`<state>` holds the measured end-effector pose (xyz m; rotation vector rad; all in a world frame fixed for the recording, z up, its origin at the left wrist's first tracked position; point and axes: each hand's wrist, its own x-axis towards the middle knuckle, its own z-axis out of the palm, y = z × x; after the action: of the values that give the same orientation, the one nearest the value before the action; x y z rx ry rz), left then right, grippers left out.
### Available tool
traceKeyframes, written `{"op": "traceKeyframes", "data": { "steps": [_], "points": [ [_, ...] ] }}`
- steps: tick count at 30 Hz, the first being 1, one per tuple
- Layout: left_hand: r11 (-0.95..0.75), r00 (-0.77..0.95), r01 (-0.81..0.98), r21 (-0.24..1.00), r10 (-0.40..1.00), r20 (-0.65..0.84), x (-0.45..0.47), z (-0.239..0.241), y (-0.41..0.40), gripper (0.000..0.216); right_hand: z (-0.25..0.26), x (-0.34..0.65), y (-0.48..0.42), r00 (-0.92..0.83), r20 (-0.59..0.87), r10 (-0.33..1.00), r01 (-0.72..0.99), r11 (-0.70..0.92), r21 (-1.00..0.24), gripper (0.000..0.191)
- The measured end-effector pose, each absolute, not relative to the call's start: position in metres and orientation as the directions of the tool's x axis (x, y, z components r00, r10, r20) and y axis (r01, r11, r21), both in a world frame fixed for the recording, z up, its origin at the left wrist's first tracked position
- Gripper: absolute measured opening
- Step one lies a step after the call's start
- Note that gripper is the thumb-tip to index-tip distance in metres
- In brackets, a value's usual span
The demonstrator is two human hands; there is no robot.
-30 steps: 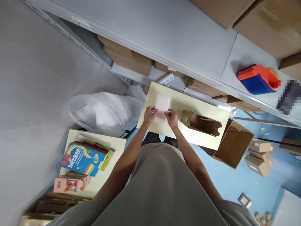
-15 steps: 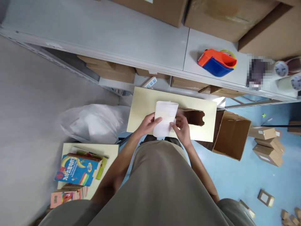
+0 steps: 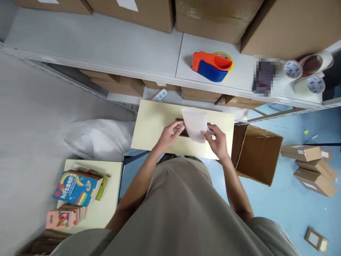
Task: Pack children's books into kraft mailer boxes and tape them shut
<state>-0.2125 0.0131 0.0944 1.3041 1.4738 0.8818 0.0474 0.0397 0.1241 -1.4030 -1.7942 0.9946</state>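
Note:
A white, sheet-like wrapped packet [image 3: 195,124], perhaps foam wrap, hangs tilted over the pale yellow worktop [image 3: 157,115]. My right hand [image 3: 218,142] pinches its lower right edge, thumb on the front and fingers behind. What the wrap contains, if anything, cannot be seen. Beside its left edge is my left hand [image 3: 170,135], fingers apart; whether a fingertip touches the packet is unclear. Under the packet lies a small brown cardboard box [image 3: 183,132], mostly covered by the packet and my hands.
Beyond the worktop runs a grey shelf [image 3: 119,42] with large cartons, an orange and blue tape dispenser [image 3: 211,67] and tape rolls [image 3: 293,69]. A big open carton [image 3: 258,156] stands right. Left are a plastic bag [image 3: 98,138] and books [image 3: 77,188] on a side table.
The packet has moved away from my body and right, over the small box. My left hand has let go of it; my right hand still grips it. The camera view has shifted.

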Motion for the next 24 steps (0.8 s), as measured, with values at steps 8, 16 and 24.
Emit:
{"op": "traceKeyframes", "data": {
  "steps": [8,16,24],
  "points": [
    [0.123,-0.048,0.679,0.723,0.991,-0.123,-0.212,0.025,0.000,0.026,0.137,0.076,0.085,-0.507,0.119,0.854,0.572,0.437,-0.694,0.037],
    [0.076,-0.024,0.687,0.722,0.996,-0.082,-0.214,0.017,-0.014,0.016,0.100,0.035,0.094,-0.657,-0.225,0.719,0.734,0.543,-0.407,0.032],
    [0.083,-0.012,0.691,0.718,0.995,-0.104,-0.218,0.018,-0.009,0.008,0.064,0.003,0.091,-0.654,-0.398,0.643,0.754,0.521,-0.399,0.038]
  ]
}}
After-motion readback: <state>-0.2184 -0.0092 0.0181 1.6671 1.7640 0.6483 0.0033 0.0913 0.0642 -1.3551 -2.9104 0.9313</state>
